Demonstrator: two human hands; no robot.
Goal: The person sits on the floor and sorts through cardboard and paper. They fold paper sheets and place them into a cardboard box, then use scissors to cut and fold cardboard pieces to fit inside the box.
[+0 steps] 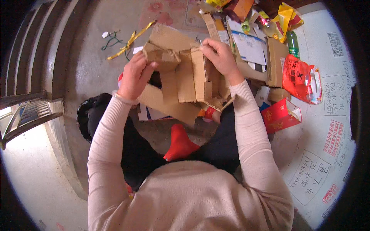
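Note:
A partly unfolded cardboard box [183, 78], torn at its edges, is held up in front of me over my lap. My left hand [137, 70] pinches its upper left edge, thumb and fingers closed on the board. At the upper right edge, my right hand [219, 56] grips the cardboard between thumb and fingers. Flaps hang down between the hands, one long flap reaching towards my knees. Below it a red cloth or bag [180, 143] lies between my legs, and a printed white sheet or carton [154, 112] shows partly under the box.
At the upper right lie flattened cardboard [276, 60], a green plastic bottle [292, 43], yellow packaging [286, 21] and a red plastic bag [299, 78]. A red paper bag [280, 115] is beside my right arm. Gold ribbon [131, 40] and green cord [114, 39] lie left, near the stairs [53, 52].

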